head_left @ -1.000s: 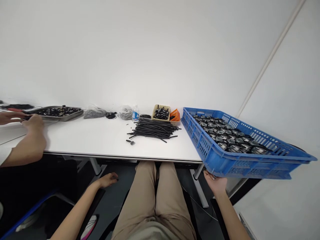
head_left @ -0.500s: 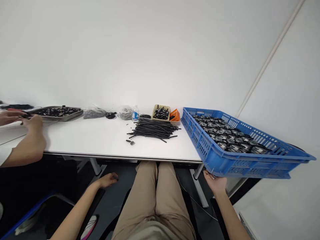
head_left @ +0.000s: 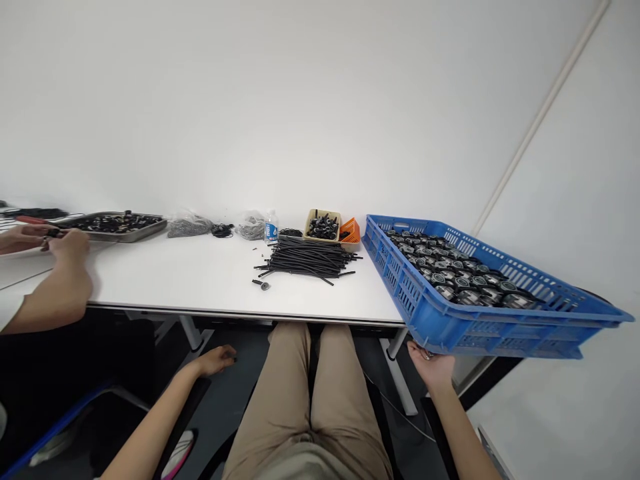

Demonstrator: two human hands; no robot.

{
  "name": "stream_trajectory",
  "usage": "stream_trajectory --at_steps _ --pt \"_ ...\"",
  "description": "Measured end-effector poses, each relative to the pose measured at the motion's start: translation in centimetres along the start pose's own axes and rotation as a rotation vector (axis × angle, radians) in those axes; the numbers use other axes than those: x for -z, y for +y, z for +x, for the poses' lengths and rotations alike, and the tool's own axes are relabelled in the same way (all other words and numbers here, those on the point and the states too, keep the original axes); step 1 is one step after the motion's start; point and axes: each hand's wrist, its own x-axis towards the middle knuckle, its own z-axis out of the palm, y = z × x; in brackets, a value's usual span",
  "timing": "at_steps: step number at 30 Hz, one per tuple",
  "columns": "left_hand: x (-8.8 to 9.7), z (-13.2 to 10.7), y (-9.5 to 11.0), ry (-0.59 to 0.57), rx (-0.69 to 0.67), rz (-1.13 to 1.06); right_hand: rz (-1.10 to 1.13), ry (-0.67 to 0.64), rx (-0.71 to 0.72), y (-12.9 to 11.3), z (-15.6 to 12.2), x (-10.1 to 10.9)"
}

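Note:
My left hand [head_left: 216, 360] hangs over the left armrest below the table, its fingers loosely bent and apart. A small dark spot shows by its fingertips, too small to name. My right hand [head_left: 433, 367] is palm up and curled just under the near corner of the blue crate [head_left: 500, 330]. Something small and shiny shows at its fingers, and part of the hand is hidden by the crate. Rows of dark, round, shiny parts [head_left: 457, 270] fill much of the crate. On the table, a pile of black tubes [head_left: 310, 259] lies in front of me, with one small loose part [head_left: 261, 285] nearer the edge.
Behind the tubes stand a yellow basket [head_left: 310, 233] of small parts, an orange basket [head_left: 354, 230] and a water bottle [head_left: 271, 227]. Bags of small parts [head_left: 190, 225] and a metal tray [head_left: 143, 233] stand further left. A co-worker's hands [head_left: 65, 243] handle small dark parts there.
My knees have moved slightly apart. The co-worker's hands have shifted a little, with a red-handled tool more visible. Both my hands stay where they were.

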Motion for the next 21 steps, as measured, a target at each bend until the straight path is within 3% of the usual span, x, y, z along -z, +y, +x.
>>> stream_trajectory --at_steps 21 --pt "-0.4 0.8 -1.2 0.003 -0.016 -0.021 -0.004 0.047 0.003 -0.2 -0.2 -0.6"
